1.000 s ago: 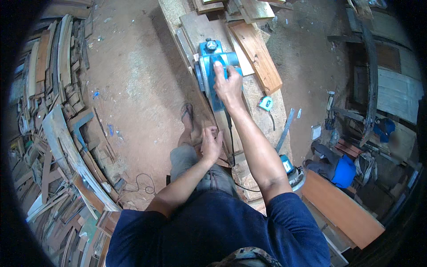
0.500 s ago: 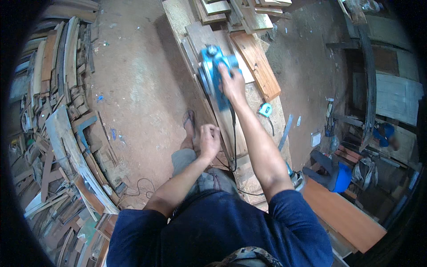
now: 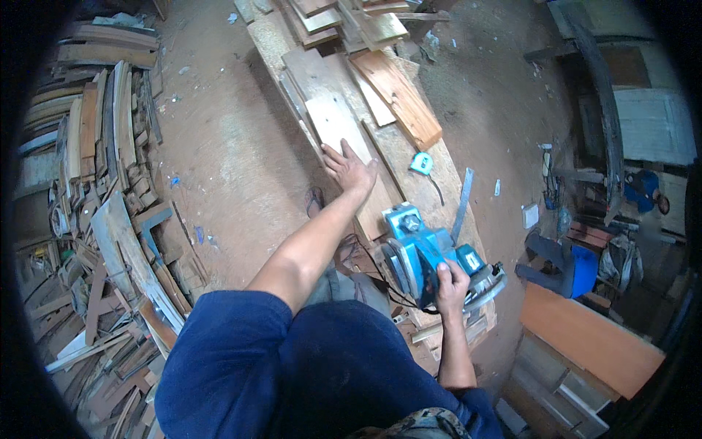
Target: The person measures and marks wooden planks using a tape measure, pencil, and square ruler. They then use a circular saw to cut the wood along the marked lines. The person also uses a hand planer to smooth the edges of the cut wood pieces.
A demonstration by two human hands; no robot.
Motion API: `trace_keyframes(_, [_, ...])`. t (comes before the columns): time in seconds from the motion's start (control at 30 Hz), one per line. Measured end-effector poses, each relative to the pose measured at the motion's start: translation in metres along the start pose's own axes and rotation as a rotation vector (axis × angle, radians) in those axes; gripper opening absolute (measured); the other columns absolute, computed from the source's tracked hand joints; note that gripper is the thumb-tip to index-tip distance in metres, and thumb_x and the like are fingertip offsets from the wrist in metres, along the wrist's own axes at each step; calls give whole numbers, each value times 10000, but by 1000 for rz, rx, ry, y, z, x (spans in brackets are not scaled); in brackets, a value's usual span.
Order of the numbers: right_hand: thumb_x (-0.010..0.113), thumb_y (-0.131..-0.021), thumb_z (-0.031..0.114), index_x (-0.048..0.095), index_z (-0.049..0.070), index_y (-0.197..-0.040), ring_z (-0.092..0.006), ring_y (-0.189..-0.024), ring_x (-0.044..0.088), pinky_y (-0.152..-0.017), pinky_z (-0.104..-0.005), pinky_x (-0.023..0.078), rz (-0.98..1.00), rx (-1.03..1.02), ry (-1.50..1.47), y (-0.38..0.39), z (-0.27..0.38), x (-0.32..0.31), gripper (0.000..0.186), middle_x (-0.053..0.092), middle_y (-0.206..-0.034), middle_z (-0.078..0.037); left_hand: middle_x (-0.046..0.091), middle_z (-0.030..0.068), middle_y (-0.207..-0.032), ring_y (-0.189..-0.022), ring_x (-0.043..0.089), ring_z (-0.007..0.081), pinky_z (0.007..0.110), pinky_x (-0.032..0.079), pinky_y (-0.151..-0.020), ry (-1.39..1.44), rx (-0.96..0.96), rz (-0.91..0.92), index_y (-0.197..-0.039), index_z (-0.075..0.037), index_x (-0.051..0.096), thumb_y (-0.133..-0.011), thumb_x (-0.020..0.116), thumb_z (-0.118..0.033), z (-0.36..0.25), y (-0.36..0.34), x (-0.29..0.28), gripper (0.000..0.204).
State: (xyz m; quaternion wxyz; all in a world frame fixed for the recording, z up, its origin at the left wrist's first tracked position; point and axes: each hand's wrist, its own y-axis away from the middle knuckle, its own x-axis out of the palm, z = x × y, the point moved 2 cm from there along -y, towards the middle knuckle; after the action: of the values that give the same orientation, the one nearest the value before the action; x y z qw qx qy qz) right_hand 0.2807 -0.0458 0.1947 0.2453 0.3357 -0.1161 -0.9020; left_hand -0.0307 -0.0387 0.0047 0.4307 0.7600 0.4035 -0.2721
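Observation:
My right hand [image 3: 451, 290] grips the handle of a blue electric planer [image 3: 418, 245], held at the near right end of the long workbench [image 3: 431, 186]. A pale wooden plank [image 3: 330, 121] lies lengthwise along the bench's left side. On its near part rests my left hand [image 3: 352, 173], fingers spread and holding nothing. The planer is apart from this plank, and its underside is hidden. A metal-framed power tool [image 3: 486, 287], partly covered by the planer, sits just right of my right hand.
On the bench lie a thick reddish board [image 3: 401, 102], a teal tape measure [image 3: 422, 163] and a metal ruler [image 3: 463, 201]. Boards are stacked [image 3: 322, 18] at its far end. Scrap wood [image 3: 110, 278] is heaped on the left; an orange-brown panel [image 3: 585, 340] stands at right.
My right hand has brought the planer from the far part of the plank back toward me and rightward. My left hand has moved forward, opening from a loose curl onto the plank.

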Motion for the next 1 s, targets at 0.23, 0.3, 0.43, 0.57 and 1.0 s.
trace_keyframes(0.23, [649,-1013,317,699,-41,-1137,-119,-569,603,-501,-259,492,-160,199,-390,72,-31,-56,382,638,-738,-52,32,347,-1667,-1463,291,475,576,272,-1192,-156,-152,-11,-1632,-106,200,-639,906,-580,-18,-4,-2,1307])
trace_keyframes(0.3, [636,-1019,299,701,-39,-1133,-122,-568,607,-500,-258,495,-193,209,-369,84,-54,-64,362,638,-737,-54,55,332,-1671,-1466,289,474,567,267,-1198,-147,-129,-16,-1637,-99,195,-640,895,-602,-18,17,-7,1317])
trace_keyframes(0.43, [611,-1030,266,702,-41,-1127,-127,-569,617,-498,-258,500,-188,230,-389,90,-78,-75,334,639,-730,-59,74,325,-1665,-1471,282,463,549,255,-1218,-58,-173,56,-1625,-44,182,-644,896,-576,-9,86,3,1325])
trace_keyframes(0.57, [585,-1033,344,672,-15,-973,-133,-561,604,-511,-275,490,-79,239,-436,85,-79,-82,375,644,-733,-69,159,288,-1638,-1439,313,465,565,302,-1189,-29,-91,40,-1604,-50,241,-690,885,-508,20,135,31,1208])
trace_keyframes(1.0, [666,-992,411,666,-17,-1063,-112,-682,599,-630,-294,479,164,40,-137,100,-123,-61,434,631,-741,-20,446,195,-1558,-1424,428,383,480,328,-1198,-34,547,-244,-1454,-19,519,-979,589,-291,66,-13,5,552])
